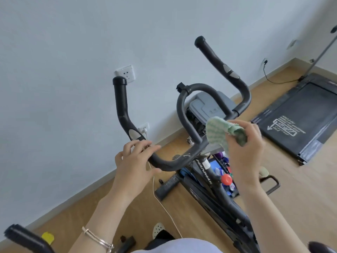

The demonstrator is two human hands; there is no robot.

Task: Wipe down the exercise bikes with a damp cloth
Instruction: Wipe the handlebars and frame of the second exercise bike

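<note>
Green-and-white cloth (221, 135), one, is bunched in the right hand (244, 147) beside the middle of the bike's handlebar (169, 164). Left hand (135, 161) grips its left bend. Two wall sockets (125, 73) show.

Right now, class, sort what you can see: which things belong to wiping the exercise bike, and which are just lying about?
Part of the job:
cloth, pinched in the right hand
bike handlebar, gripped by the left hand

Lying about:
treadmill
white cable on the floor
wall socket
yellow object on the floor
</note>
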